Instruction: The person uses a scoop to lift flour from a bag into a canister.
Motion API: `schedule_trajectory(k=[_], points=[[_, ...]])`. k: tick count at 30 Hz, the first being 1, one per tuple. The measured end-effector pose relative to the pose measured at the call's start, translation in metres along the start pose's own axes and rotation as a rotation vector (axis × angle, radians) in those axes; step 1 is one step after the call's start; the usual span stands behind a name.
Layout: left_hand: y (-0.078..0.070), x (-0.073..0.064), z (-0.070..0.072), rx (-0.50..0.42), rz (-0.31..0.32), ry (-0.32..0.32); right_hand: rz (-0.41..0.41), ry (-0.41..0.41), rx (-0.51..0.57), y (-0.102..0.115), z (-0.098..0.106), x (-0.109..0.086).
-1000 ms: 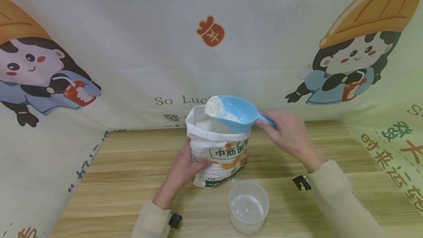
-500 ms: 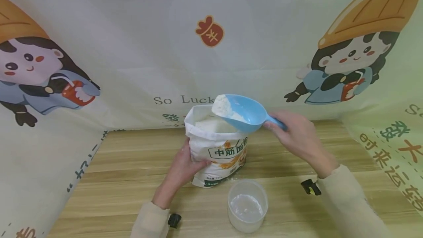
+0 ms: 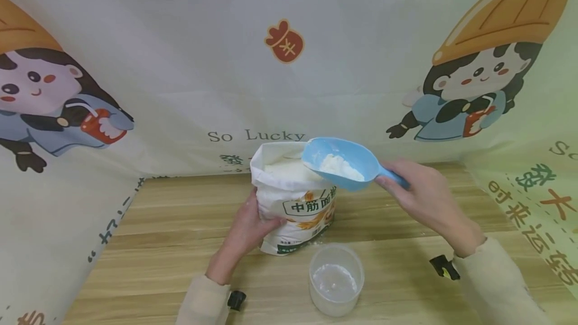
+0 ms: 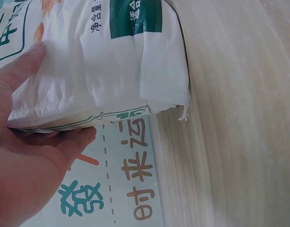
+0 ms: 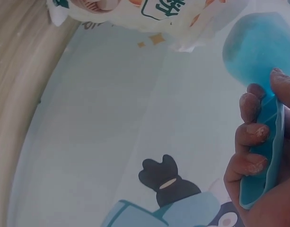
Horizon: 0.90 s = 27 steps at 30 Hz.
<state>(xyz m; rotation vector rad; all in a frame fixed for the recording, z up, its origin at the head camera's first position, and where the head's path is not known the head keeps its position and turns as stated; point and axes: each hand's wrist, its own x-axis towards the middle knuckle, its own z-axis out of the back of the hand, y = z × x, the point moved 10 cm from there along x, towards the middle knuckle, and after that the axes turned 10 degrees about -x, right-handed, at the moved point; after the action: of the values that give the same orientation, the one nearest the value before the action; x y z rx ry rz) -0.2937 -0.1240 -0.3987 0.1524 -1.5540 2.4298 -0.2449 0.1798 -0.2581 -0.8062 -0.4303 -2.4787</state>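
Well in from the back edge of the table, the flour bag, probably heavy but soft-sided, is gripped at its side by the left hand. Above its right rim the scoop, likely light and stiff, is properly held at its handle by the right hand, with the tub placed farther forward.

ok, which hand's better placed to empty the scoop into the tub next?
Right, most likely: the right hand grips the scoop, with flour in it, while the left hand holds the side of the bag.
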Motion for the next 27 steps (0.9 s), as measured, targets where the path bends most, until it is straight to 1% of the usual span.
schedule_trajectory(k=[7,14,18,21,24,27], points=[[0.002,0.001,-0.001,0.003,0.005,0.003,-0.012,0.027,0.004,-0.009,0.006,-0.018],[0.001,0.001,-0.001,-0.008,0.008,0.004,0.029,0.022,-0.023,-0.016,0.013,-0.037],[0.001,0.001,-0.001,-0.011,0.009,0.006,0.041,0.034,-0.045,-0.020,0.016,-0.048],[0.002,0.001,-0.001,-0.015,0.012,0.005,0.069,0.035,-0.056,-0.021,0.018,-0.055],[0.002,0.001,-0.001,-0.019,0.015,0.005,0.118,0.030,-0.058,-0.020,0.020,-0.059],[0.001,0.001,-0.001,-0.021,0.014,0.004,0.153,0.042,-0.067,-0.019,0.021,-0.063]])
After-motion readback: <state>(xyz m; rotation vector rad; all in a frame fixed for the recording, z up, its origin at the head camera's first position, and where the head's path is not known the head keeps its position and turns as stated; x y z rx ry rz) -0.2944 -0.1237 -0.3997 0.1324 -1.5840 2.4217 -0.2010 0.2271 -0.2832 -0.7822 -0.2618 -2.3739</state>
